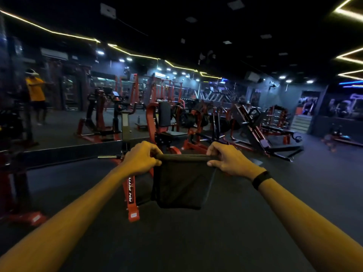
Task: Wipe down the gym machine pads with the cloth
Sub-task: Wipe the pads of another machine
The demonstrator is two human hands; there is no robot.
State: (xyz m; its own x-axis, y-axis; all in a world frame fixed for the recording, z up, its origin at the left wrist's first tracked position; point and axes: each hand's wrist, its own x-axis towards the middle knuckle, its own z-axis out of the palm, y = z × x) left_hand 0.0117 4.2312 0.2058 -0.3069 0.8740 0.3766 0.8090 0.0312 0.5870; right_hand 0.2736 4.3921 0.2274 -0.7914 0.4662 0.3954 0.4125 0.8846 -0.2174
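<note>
Basically a big dim gym w/ a dark rubber floor, a mirror wall on the far left, and rows of red-framed machines across the middle and far right. Nearest one is a red-frame machine just left of centre, its leg w/ white lettering running down to the floor; further back sits a seat machine w/ a black upright back pad and a flat seat pad, both well apart from the hands. The black cloth hangs in mid-air, centre, stretched out in front of the person, not touching any pad. Left hand pinches the top-left edge, fingers curled over the rolled hem; right hand pinches the top-right edge the same way, thumb underneath. Black band on the right wrist. Judging by the drape, the cloth is light, soft and floppy: the top edge is taut between the grips, the rest sags and folds below. It prob. won't slip, but it'll bunch, so folding or wadding it into one palm looks best before pressing it flat on a pad. No wiping begun yet; the pads look firm, smooth vinyl-ish, though it's too dark to be sure.
</note>
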